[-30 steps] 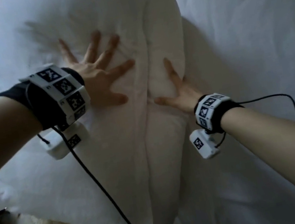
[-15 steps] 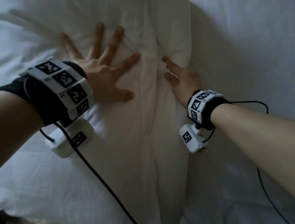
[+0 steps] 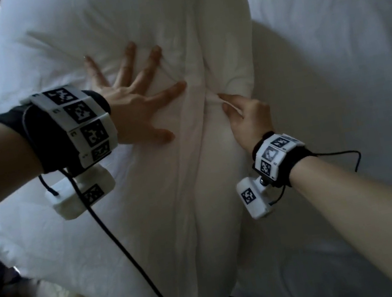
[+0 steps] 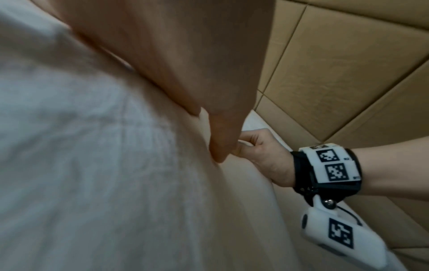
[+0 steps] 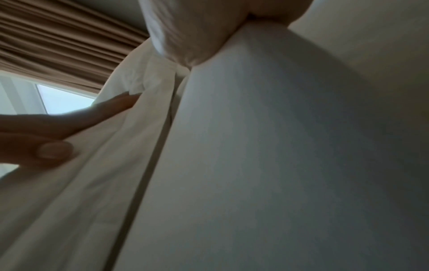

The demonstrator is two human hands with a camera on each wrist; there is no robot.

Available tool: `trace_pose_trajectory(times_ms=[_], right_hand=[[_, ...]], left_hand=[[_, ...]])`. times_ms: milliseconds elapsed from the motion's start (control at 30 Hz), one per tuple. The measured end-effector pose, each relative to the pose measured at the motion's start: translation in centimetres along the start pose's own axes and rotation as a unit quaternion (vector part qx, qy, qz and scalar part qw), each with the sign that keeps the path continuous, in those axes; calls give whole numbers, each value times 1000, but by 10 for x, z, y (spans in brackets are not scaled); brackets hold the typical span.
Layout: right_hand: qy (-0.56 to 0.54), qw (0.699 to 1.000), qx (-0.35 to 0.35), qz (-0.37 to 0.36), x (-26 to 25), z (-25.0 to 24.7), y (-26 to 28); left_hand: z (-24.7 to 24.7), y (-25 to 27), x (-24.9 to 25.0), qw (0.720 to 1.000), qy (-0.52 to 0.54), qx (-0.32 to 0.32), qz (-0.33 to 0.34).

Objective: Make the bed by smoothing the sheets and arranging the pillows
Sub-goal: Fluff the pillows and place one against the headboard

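White sheet (image 3: pixel 328 46) covered the bed, where near its left edge a pillow (image 3: pixel 125 226) lay under the left hand (image 3: pixel 136 111), flat with fingers spread, while the right hand (image 3: pixel 247 118) pinched its case fold; wristband markers showed no readable writing.

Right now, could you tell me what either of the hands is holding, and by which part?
The right hand pinches a fold of the pillowcase at the pillow's right side. The left hand only presses flat.
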State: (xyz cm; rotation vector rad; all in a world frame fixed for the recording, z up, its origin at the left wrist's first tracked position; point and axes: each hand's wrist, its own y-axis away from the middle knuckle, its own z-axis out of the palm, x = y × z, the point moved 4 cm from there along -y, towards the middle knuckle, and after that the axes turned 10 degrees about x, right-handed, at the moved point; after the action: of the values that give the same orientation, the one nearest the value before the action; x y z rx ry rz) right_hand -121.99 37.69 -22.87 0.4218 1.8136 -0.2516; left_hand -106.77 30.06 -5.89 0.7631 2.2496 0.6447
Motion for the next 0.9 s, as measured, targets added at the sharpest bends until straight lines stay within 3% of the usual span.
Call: trace_pose_trajectory(times_ms=[200,333,467,767,900], right_hand=[[22,999,4,40,26,-66,6],[90,987,-112,65,36,-79,-11],[167,958,-211,95,42,-83,-39],[134,963,-149,178,18,-42,-127],[135,974,-111,141,25,-31,-139]], left_hand=[[-50,-7,30,994,-32,64,79],[-77,-42,25,991,-45,100,74],[-80,-74,17,994,-45,72,63],[-65,-99,11,997,-34,17,63],[-62,-100,6,996,-33,22,74]])
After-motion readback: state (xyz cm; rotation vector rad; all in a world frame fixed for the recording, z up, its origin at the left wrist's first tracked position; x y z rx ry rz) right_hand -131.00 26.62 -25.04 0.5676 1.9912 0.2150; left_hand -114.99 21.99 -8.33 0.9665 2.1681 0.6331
